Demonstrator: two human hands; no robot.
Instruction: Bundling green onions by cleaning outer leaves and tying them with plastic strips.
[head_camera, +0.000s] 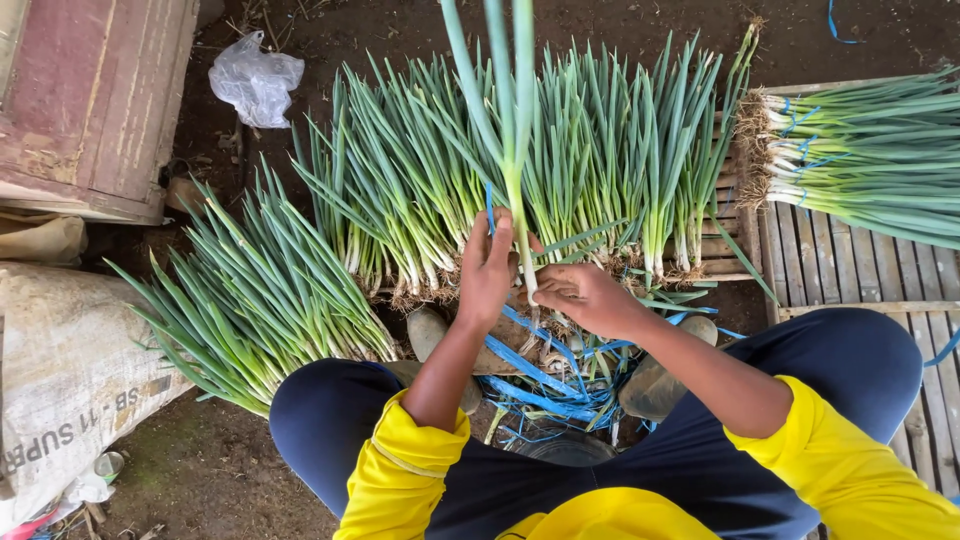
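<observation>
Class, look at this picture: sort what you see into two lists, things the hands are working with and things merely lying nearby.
In use:
- left hand and right hand
- upright bunch of long green spring onions they grip
- loose blue plastic tying strips
- rows of laid-out green spring onions

Lying about:
- crumpled clear plastic bag
- white woven sack
- worn reddish wooden box

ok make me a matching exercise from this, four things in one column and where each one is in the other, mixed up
Things:
1. crumpled clear plastic bag
2. tied bundle of green onions with blue string
3. tangle of blue plastic strips
4. white woven sack

Places:
A. on the slatted wooden platform at the right
B. at the left edge of the view
C. on the bare soil at the top, left of centre
D. on the ground between the person's knees

Pairs: 1-C, 2-A, 3-D, 4-B
</observation>
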